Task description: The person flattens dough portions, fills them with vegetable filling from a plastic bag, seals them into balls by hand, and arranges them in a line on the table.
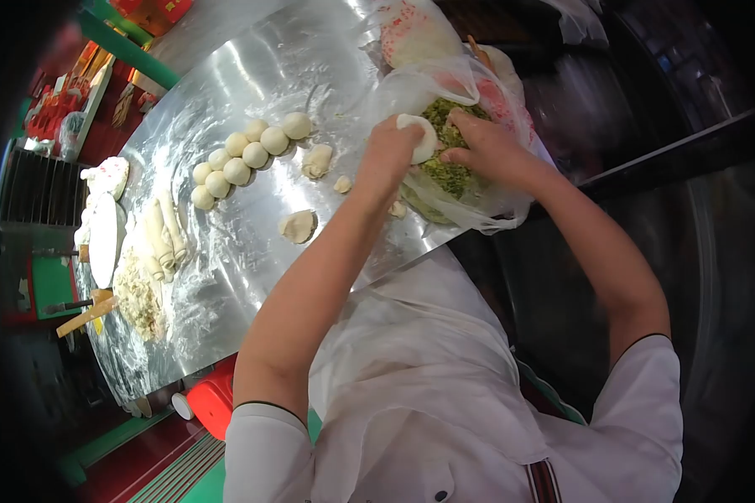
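My left hand [387, 152] is closed around the edge of a round, flattened white dough wrapper [424, 141], held at the left side of an open plastic bag [499, 222]. Inside the bag lies a heap of chopped green filling [450, 178]. My right hand [493, 149] reaches into this heap with its thumb and fingers curled into the filling; the fingertips are partly hidden. Just left of my left hand, small dough scraps [342, 184] and a larger dough lump [317, 162] lie on the metal table.
Two rows of dough balls [254, 154] sit on the floured metal table [252, 84]. Further left are dough rolls [161, 230], a crumbly pale heap [138, 293] and a wooden-handled tool [88, 314]. Another dough lump [297, 226] lies near the front edge. A red-speckled bag [415, 33] stands behind.
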`<state>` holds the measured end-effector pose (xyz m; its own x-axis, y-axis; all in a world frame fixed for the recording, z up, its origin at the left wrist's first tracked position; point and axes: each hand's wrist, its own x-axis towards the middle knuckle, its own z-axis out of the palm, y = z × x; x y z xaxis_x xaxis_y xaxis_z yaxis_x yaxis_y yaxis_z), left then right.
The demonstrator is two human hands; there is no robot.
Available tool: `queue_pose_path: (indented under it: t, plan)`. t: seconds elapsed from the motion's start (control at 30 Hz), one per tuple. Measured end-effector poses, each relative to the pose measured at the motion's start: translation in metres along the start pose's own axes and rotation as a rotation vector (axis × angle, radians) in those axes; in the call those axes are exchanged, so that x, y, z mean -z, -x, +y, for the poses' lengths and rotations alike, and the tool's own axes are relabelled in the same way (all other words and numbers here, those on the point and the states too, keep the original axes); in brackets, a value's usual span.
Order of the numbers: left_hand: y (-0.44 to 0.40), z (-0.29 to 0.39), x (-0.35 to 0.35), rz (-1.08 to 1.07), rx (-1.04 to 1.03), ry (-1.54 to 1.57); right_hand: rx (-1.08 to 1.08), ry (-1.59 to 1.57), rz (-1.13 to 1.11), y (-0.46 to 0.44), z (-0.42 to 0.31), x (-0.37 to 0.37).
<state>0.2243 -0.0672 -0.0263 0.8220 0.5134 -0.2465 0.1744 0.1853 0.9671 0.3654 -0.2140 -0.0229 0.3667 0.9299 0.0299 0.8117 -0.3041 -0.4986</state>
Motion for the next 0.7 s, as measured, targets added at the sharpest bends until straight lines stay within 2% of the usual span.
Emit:
queue_pose_path:
  t: [0.03,0.1,0.2,0.4,0.5,0.6,0.7]
  plan:
    - [-0.002,0.0,0.0,-0.01,0.017,-0.019,-0.014,-0.001,0.003,0.004,0.003,0.005]
    - [-0.004,-0.001,-0.006,-0.006,0.083,-0.039,0.15,-0.137,0.003,0.008,0.008,0.016]
    - [-0.001,-0.001,-0.012,-0.079,0.084,0.049,0.181,-0.306,-0.019,0.011,-0.004,0.03]
    - [0.004,0.001,-0.027,-0.095,-0.018,-0.152,0.028,-0.251,0.048,0.002,-0.005,0.01]
    - [0.005,0.0,-0.029,-0.058,-0.065,-0.03,0.129,-0.286,0.147,0.001,-0.006,0.003]
    - [0.006,0.0,-0.022,-0.041,0.02,0.097,0.044,-0.311,0.199,0.004,-0.006,0.005]
    - [0.004,-0.005,-0.016,0.008,0.009,0.274,0.097,-0.199,0.257,0.006,-0.001,0.006]
